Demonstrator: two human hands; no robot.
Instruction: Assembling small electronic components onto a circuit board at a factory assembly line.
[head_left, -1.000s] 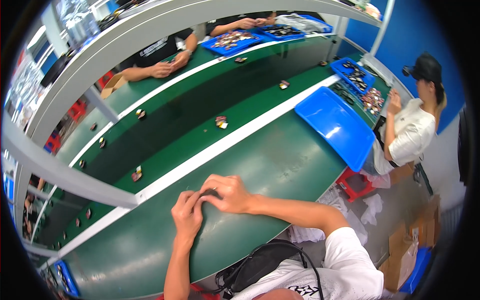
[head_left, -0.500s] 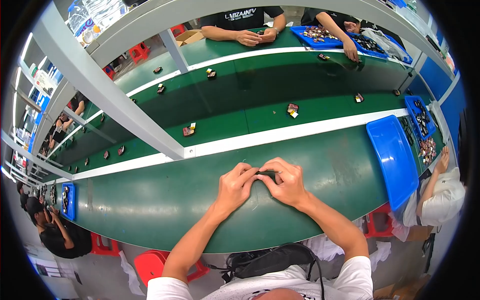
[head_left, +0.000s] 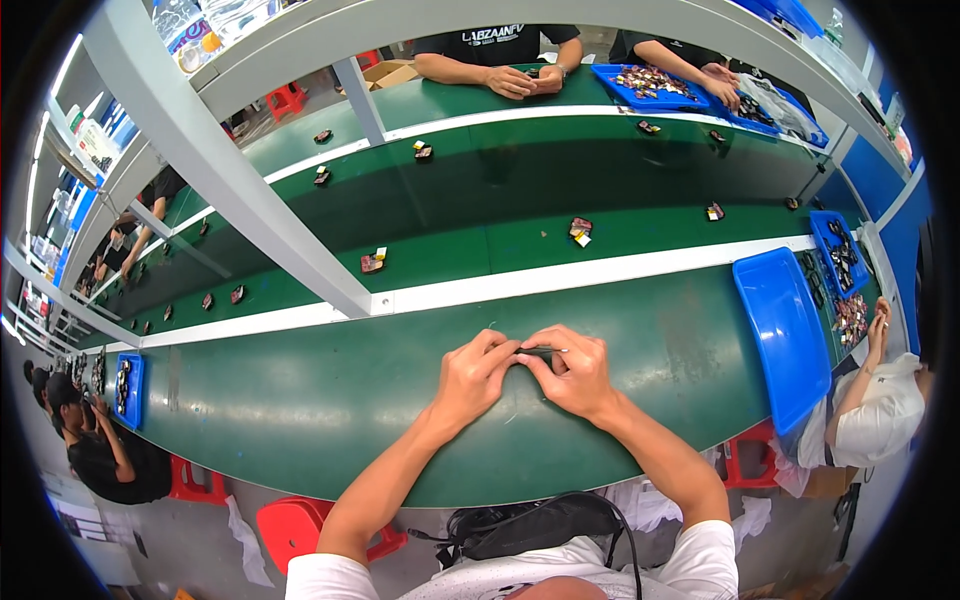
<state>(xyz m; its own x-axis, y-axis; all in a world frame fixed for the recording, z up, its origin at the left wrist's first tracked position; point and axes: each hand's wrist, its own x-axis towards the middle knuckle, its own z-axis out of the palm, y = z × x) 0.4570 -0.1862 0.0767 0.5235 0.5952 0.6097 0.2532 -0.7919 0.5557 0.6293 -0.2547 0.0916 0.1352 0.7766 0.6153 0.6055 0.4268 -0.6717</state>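
Note:
My left hand [head_left: 472, 372] and my right hand [head_left: 572, 370] meet over the green worktable [head_left: 300, 400], fingertips pinched together on a small dark flat part [head_left: 537, 352]. Most of that part is hidden by my fingers, so its shape is unclear. Both forearms come up from the lower edge of the view.
An empty blue tray [head_left: 785, 335] lies to my right, and a blue tray of small parts [head_left: 840, 275] beyond it. Small dark pieces [head_left: 578, 230] ride the green conveyor belt. People work across the belt, at right and at lower left. A grey frame post [head_left: 240, 190] slants overhead.
The view has swung left, from the right end of the table to straight over it. My hands have stayed together on the small part, now centred in view.

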